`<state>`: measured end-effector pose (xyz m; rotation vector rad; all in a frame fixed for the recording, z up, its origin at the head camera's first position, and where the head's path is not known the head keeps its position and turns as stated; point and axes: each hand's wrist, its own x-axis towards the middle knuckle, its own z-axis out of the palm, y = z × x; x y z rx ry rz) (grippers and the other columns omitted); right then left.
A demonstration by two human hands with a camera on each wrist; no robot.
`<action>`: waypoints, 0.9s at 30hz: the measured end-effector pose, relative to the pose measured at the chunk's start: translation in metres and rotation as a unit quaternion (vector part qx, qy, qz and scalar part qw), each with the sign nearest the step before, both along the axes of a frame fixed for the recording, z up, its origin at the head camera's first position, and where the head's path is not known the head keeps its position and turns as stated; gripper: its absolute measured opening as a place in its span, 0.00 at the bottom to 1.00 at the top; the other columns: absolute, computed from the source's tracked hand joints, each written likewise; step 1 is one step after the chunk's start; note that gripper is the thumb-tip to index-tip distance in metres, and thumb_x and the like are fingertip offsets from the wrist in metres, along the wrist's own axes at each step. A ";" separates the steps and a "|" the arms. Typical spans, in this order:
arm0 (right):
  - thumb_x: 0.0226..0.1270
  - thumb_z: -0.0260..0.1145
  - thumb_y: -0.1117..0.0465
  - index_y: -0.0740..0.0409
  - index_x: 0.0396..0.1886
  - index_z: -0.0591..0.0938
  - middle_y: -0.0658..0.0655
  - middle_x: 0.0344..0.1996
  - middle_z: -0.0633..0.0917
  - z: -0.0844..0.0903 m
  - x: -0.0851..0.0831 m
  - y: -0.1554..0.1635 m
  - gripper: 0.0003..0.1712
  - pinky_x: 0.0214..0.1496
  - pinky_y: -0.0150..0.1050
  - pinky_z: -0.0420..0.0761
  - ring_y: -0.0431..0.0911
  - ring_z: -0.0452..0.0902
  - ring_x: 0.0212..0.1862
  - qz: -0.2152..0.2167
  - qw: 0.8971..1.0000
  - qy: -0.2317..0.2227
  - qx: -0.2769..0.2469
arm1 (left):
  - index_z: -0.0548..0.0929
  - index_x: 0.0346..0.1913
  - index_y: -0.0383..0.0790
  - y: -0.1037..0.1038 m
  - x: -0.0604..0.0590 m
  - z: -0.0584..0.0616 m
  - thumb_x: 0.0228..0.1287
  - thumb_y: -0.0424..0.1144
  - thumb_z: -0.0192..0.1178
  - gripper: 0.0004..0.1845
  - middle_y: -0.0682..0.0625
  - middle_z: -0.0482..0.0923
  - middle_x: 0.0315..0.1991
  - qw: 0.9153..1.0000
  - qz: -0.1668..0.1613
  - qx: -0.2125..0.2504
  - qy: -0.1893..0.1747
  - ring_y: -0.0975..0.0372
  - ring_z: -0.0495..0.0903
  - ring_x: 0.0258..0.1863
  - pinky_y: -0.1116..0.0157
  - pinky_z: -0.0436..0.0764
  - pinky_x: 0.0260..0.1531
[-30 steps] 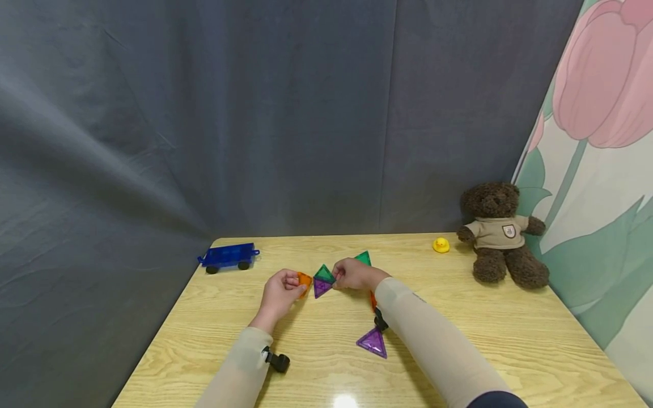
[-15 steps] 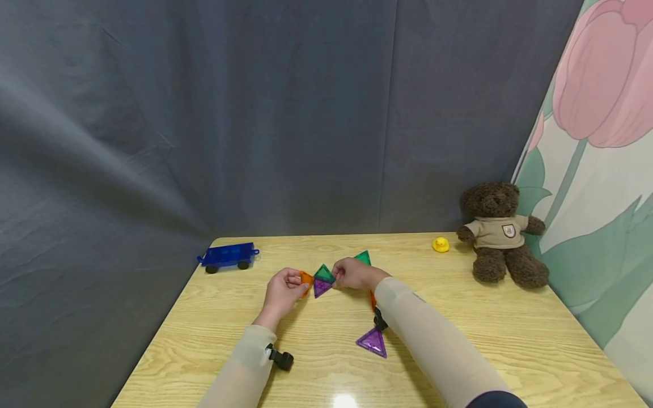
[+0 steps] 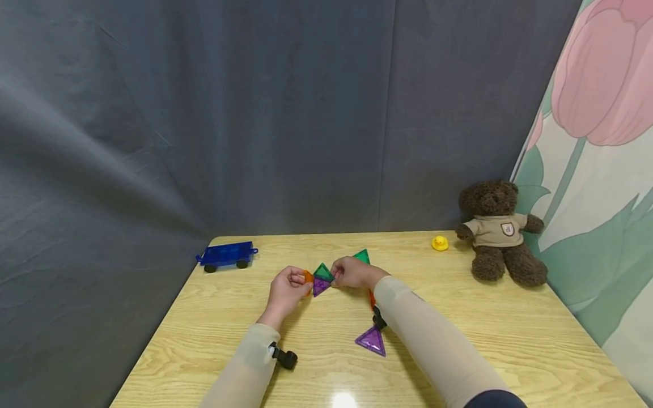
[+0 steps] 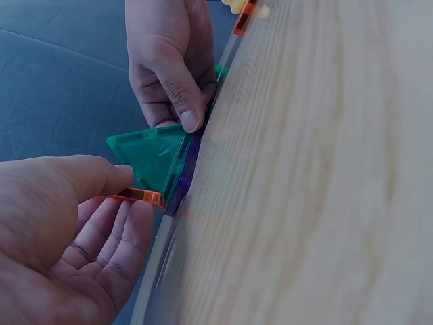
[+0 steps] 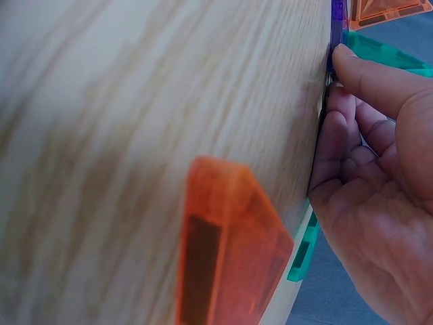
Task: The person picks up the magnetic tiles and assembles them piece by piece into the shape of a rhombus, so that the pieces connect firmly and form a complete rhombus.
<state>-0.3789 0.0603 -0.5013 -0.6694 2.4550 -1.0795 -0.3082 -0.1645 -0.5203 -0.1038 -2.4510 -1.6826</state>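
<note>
My left hand (image 3: 285, 292) pinches an orange translucent magnetic tile (image 4: 141, 195) between thumb and fingers. The tile's edge is at the near corner of two joined triangular tiles. Of these, the purple magnetic tile (image 3: 321, 286) lies flat on the table, and the green magnetic tile (image 4: 154, 159) stands tilted up from its edge. My right hand (image 3: 354, 272) pinches the purple tile's right corner, thumb (image 5: 346, 61) in front, close to the green tile's corner. Its fingertips are partly hidden behind the tiles.
Under the right forearm lie a loose orange tile (image 5: 230, 244) and another purple triangle (image 3: 372, 341). A second green tile (image 3: 363, 256) is behind the right hand. A blue wheeled base (image 3: 227, 256), yellow duck (image 3: 440, 243) and teddy bear (image 3: 494, 232) stand farther back.
My left hand has moved slightly right, bringing the orange tile up against the joined green and purple tiles. The right hand has stayed in place.
</note>
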 end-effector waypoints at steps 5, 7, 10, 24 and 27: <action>0.62 0.70 0.62 0.58 0.37 0.79 0.49 0.26 0.76 0.000 -0.001 0.000 0.08 0.34 0.35 0.72 0.41 0.70 0.29 -0.002 1.000 -0.007 -0.001 | 0.79 0.45 0.40 0.002 0.000 -0.001 0.53 0.33 0.72 0.17 0.48 0.79 0.33 1.000 -0.006 -0.001 0.003 0.58 0.80 0.31 0.65 0.82 0.30; 0.63 0.70 0.61 0.57 0.37 0.79 0.49 0.26 0.76 0.000 -0.001 0.000 0.08 0.34 0.35 0.72 0.41 0.70 0.29 0.000 1.000 -0.008 0.001 | 0.79 0.44 0.40 0.003 0.000 -0.002 0.53 0.33 0.72 0.16 0.48 0.79 0.33 1.000 -0.008 0.001 0.003 0.58 0.80 0.31 0.65 0.82 0.30; 0.63 0.69 0.63 0.59 0.39 0.79 0.51 0.27 0.76 0.001 -0.001 0.001 0.08 0.34 0.35 0.72 0.42 0.70 0.29 0.002 1.000 -0.013 -0.006 | 0.79 0.44 0.41 0.003 0.000 -0.003 0.53 0.33 0.72 0.16 0.48 0.79 0.33 1.000 -0.008 0.003 0.004 0.58 0.80 0.31 0.65 0.82 0.29; 0.63 0.67 0.70 0.65 0.43 0.77 0.53 0.27 0.74 0.005 0.000 0.002 0.10 0.32 0.35 0.72 0.43 0.69 0.28 0.013 0.999 -0.020 -0.034 | 0.79 0.45 0.40 0.006 0.001 -0.006 0.54 0.33 0.72 0.16 0.48 0.79 0.33 1.000 -0.019 0.009 0.009 0.56 0.79 0.31 0.64 0.81 0.28; 0.62 0.67 0.70 0.65 0.42 0.78 0.53 0.27 0.74 0.005 0.001 0.002 0.10 0.32 0.35 0.72 0.43 0.69 0.28 0.014 0.999 -0.018 -0.033 | 0.79 0.46 0.38 0.006 0.002 -0.006 0.55 0.33 0.71 0.17 0.48 0.79 0.33 1.000 -0.022 0.005 0.007 0.57 0.79 0.31 0.64 0.81 0.29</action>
